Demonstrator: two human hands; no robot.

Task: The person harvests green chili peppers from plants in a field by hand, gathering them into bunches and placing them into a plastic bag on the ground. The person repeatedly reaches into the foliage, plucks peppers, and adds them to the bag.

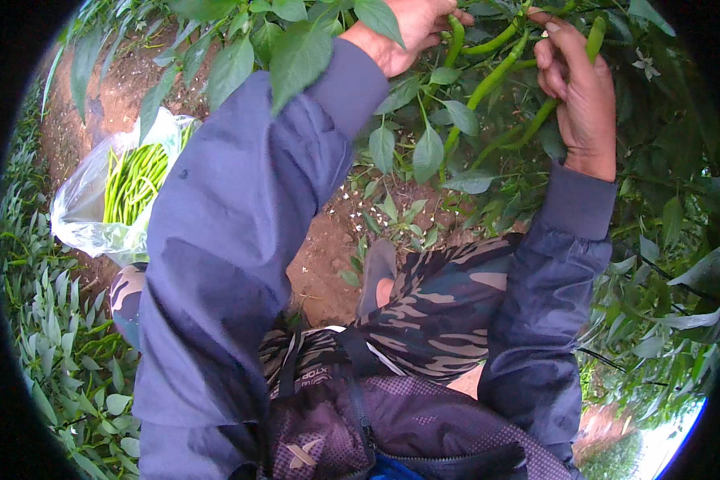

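Observation:
My left hand (409,37) reaches in among the leaves at the top, partly covered by a leaf. Its fingertips are beside the top of a curved green chili pepper (455,42); whether they grip it I cannot tell. My right hand (585,99) is curled around a long green chili pepper (596,39), which shows above the hand. The thumb and forefinger reach toward a stem at the top. Between the hands hang more long green peppers (486,84) on the pepper plant (427,150).
A clear plastic bag (75,207) holding many picked green peppers (135,183) stands at left on bare soil (324,264). Dense pepper foliage (660,234) fills the right side, with more plants (60,360) at left. My sandalled foot (377,279) rests below the plant.

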